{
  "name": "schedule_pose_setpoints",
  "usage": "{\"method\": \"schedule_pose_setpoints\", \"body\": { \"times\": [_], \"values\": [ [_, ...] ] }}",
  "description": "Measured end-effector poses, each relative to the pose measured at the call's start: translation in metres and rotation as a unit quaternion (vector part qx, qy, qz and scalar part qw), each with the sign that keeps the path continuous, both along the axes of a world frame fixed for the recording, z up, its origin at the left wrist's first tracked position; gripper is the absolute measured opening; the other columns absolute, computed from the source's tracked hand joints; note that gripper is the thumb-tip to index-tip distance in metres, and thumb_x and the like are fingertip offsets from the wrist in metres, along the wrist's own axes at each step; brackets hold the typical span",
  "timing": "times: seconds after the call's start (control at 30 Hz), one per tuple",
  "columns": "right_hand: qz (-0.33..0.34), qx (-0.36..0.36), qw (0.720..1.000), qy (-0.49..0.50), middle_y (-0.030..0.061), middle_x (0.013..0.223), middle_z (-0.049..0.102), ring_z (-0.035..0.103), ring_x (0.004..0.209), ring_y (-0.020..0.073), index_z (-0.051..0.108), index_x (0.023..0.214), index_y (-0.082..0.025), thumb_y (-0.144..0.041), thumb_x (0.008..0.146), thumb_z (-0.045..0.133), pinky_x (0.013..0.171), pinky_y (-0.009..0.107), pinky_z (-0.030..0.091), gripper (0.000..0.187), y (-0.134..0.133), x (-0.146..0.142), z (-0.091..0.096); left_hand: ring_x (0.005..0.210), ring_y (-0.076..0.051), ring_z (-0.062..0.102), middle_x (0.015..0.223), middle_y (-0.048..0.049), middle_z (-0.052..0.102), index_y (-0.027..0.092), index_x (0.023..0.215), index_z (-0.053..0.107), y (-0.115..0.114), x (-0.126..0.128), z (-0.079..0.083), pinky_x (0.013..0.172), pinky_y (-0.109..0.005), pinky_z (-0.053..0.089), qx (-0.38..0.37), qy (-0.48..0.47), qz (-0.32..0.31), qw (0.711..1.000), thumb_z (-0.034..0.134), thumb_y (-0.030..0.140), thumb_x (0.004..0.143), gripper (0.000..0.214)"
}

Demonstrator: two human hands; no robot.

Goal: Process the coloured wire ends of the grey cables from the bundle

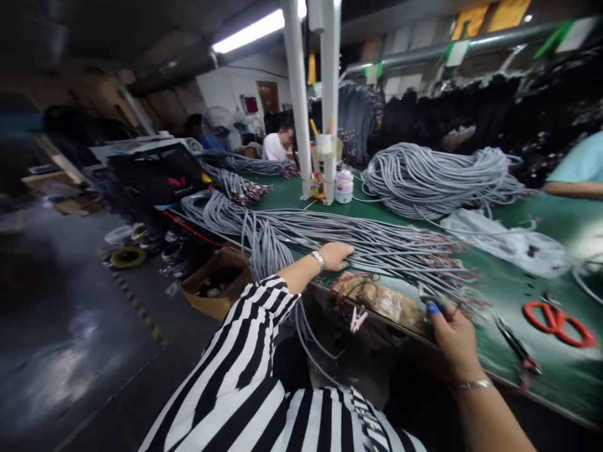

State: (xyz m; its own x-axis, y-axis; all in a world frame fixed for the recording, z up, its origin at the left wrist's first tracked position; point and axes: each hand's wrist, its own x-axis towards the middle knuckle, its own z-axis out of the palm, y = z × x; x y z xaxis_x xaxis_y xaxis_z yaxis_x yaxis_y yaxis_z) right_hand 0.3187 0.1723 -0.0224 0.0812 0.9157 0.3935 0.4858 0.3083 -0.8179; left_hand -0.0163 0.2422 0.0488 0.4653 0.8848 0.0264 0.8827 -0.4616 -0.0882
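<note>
Long grey cables lie in a bundle along the green table, their stripped ends with thin reddish wires to the right. My left hand is closed at the near side of this bundle, its fingers curled round grey cable. By the table's front edge, my right hand is closed, with blue wrapping on the thumb. A small greyish thing shows at its fingertips, too unclear to name. Left of that hand, a board wrapped in brown tape lies along the edge.
Red-handled scissors and dark pliers lie at the right. A large cable coil, a plastic bag and a white jar by the post are farther back. A cardboard box stands below left. Co-workers sit across the table.
</note>
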Motion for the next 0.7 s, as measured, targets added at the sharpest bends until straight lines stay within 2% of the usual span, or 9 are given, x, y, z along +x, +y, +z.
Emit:
{"method": "schedule_pose_setpoints", "body": {
  "times": [0.1, 0.23, 0.33, 0.43, 0.53, 0.63, 0.7],
  "values": [
    [0.025, -0.013, 0.999, 0.027, 0.0066, 0.071, 0.071, 0.062, 0.064, 0.0205, 0.072, 0.085, -0.015, -0.050, 0.078, 0.055, 0.062, 0.031, 0.047, 0.039, -0.002, -0.004, 0.005, 0.103, -0.026, 0.066, 0.112, -0.0120, 0.069, 0.018, 0.124, 0.055, 0.006, 0.025, 0.007, 0.085, -0.034, 0.049, -0.035, 0.046, 0.015, 0.998, 0.059, 0.032, 0.081, 0.046],
    [0.041, -0.008, 0.997, 0.060, 0.0070, 0.079, 0.073, 0.064, 0.072, 0.0211, 0.071, 0.088, -0.017, -0.047, 0.081, 0.055, 0.071, 0.033, 0.049, 0.035, -0.002, -0.006, 0.009, 0.099, -0.028, 0.068, 0.099, -0.0130, 0.072, 0.018, 0.101, 0.066, 0.013, 0.038, 0.016, 0.083, -0.036, 0.049, -0.061, 0.089, 0.030, 0.994, 0.057, 0.030, 0.080, 0.026],
    [0.053, -0.005, 0.997, 0.063, 0.0057, 0.074, 0.071, 0.063, 0.072, 0.0204, 0.070, 0.082, -0.017, -0.046, 0.083, 0.055, 0.070, 0.032, 0.048, 0.033, -0.003, -0.006, 0.010, 0.102, -0.029, 0.067, 0.104, -0.0140, 0.071, 0.018, 0.093, 0.069, 0.011, 0.042, 0.019, 0.085, -0.036, 0.048, -0.059, 0.093, 0.029, 0.994, 0.058, 0.025, 0.077, 0.021],
    [0.056, 0.002, 0.997, 0.057, 0.0056, 0.075, 0.070, 0.062, 0.071, 0.0196, 0.071, 0.085, -0.016, -0.045, 0.084, 0.054, 0.068, 0.031, 0.047, 0.033, -0.005, -0.006, 0.010, 0.102, -0.027, 0.066, 0.113, -0.0132, 0.068, 0.018, 0.098, 0.068, 0.005, 0.046, 0.019, 0.084, -0.032, 0.048, -0.059, 0.085, 0.037, 0.994, 0.058, 0.024, 0.075, 0.026],
    [0.056, 0.009, 0.997, 0.050, 0.0066, 0.077, 0.071, 0.062, 0.070, 0.0199, 0.072, 0.088, -0.016, -0.044, 0.084, 0.054, 0.068, 0.030, 0.047, 0.034, -0.006, -0.006, 0.012, 0.098, -0.025, 0.067, 0.105, -0.0106, 0.071, 0.019, 0.101, 0.067, 0.001, 0.051, 0.023, 0.082, -0.031, 0.048, -0.063, 0.076, 0.055, 0.994, 0.061, 0.026, 0.074, 0.028],
    [0.062, 0.012, 0.997, 0.044, 0.0075, 0.079, 0.072, 0.063, 0.072, 0.0206, 0.073, 0.090, -0.015, -0.042, 0.084, 0.053, 0.069, 0.031, 0.047, 0.034, -0.007, -0.005, 0.015, 0.098, -0.027, 0.067, 0.101, -0.0105, 0.072, 0.020, 0.101, 0.066, -0.001, 0.051, 0.038, 0.081, -0.032, 0.048, -0.041, 0.065, 0.085, 0.993, 0.058, 0.032, 0.078, 0.027],
    [0.062, 0.015, 0.997, 0.043, 0.0078, 0.080, 0.073, 0.064, 0.073, 0.0210, 0.073, 0.091, -0.015, -0.041, 0.084, 0.053, 0.070, 0.031, 0.047, 0.034, -0.007, -0.005, 0.016, 0.099, -0.029, 0.067, 0.102, -0.0125, 0.071, 0.019, 0.105, 0.064, -0.002, 0.048, 0.056, 0.079, -0.034, 0.048, 0.017, 0.028, 0.133, 0.991, 0.052, 0.034, 0.084, 0.029]
  ]
}}
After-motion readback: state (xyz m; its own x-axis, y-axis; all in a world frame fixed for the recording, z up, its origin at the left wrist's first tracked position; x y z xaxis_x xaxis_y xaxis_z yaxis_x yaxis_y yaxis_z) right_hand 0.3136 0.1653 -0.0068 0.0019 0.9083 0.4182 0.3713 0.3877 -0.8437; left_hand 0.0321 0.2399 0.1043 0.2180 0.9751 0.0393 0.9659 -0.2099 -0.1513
